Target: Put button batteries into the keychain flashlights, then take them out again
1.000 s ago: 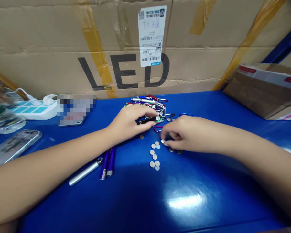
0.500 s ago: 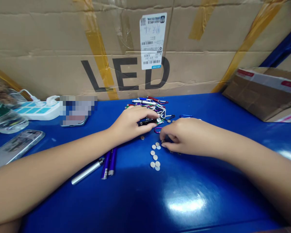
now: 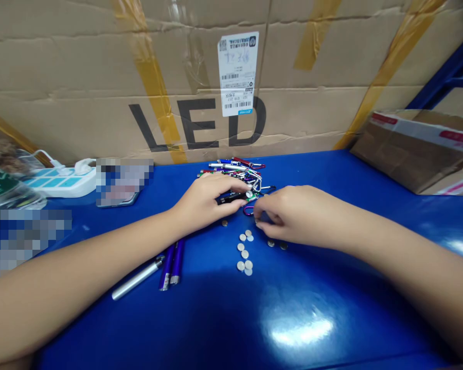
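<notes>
Black keychain flashlight point(image 3: 232, 198) lies gripped under your left hand point(image 3: 204, 200); your right hand point(image 3: 289, 216), apart, touches near silver button cells point(image 3: 244, 252) at centre.

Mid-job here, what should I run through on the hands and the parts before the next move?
Left hand closed on the black keychain pointer: ok.
Right hand holding a button cell between its fingers: cannot tell, the fingers hide it.
Loose button cells lying flat, clear of both hands: ok.
Heap of carabiner keychain pointers free of tangles: not ok, the clips overlap and cross.
Silver pointer and two purple pointers lying apart from the heap: ok.
</notes>
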A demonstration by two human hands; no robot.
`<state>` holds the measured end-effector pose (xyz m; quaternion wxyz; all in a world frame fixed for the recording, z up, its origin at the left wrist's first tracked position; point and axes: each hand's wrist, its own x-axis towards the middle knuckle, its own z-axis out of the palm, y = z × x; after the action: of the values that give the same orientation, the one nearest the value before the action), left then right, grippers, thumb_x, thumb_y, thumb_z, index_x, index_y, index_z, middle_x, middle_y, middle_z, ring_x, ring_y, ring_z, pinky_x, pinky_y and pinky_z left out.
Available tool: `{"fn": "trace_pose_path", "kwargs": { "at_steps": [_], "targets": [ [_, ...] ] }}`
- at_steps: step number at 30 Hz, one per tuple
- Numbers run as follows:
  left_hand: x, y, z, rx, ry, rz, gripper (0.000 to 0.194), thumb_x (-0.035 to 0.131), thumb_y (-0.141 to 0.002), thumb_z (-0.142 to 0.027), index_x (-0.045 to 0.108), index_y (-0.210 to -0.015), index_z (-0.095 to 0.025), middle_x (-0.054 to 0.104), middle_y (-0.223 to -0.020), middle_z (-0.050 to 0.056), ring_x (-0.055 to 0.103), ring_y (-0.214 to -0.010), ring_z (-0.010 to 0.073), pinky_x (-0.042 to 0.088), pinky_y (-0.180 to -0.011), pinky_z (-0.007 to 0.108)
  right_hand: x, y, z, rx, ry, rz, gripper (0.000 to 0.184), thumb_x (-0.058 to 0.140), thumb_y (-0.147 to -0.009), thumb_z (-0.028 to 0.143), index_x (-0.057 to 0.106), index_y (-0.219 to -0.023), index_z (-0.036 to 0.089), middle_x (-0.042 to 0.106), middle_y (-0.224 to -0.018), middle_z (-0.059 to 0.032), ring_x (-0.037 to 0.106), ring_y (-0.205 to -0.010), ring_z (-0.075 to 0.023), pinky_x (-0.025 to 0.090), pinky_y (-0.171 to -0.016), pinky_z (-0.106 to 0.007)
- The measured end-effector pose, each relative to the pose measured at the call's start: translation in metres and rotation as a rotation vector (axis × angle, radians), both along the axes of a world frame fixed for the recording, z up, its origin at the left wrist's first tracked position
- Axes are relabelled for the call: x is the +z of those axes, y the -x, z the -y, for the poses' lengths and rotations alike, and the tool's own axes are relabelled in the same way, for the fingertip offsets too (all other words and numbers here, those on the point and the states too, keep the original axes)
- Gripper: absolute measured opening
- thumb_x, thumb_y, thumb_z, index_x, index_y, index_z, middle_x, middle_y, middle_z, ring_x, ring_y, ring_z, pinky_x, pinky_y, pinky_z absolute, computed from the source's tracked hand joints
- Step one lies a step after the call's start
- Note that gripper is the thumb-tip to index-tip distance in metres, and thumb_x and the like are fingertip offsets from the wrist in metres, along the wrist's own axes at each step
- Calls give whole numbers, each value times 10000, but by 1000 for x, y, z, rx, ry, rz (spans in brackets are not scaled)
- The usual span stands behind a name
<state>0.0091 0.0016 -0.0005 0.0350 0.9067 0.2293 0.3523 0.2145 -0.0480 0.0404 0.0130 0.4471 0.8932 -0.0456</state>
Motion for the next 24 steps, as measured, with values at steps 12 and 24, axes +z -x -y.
{"fn": "trace_pose_path", "kwargs": {
  "at_steps": [12, 24],
  "targets": [
    [0, -1, 1, -26, -24, 36, 144, 675, -803, -196, 665, -941, -154, 740, -873, 9, 683, -806, 122, 513, -744, 203, -11, -3, -6, -22, -300, -382, 209, 554, -848, 268, 658, -1020, 216, 585, -619, 28, 509, -554, -120, 299, -544, -231],
    [1, -1, 3, -36, 106, 78, 228, 674, -799, -171, 656, -1025, -148, 739, -930, 14, 691, -836, 114, 529, -799, 193, -11, -6, -7, -19, -248, -353, 210, 546, -843, 271, 621, -1030, 212, 597, -637, 26, 507, -544, -124, 286, -523, -234]
  ]
}}
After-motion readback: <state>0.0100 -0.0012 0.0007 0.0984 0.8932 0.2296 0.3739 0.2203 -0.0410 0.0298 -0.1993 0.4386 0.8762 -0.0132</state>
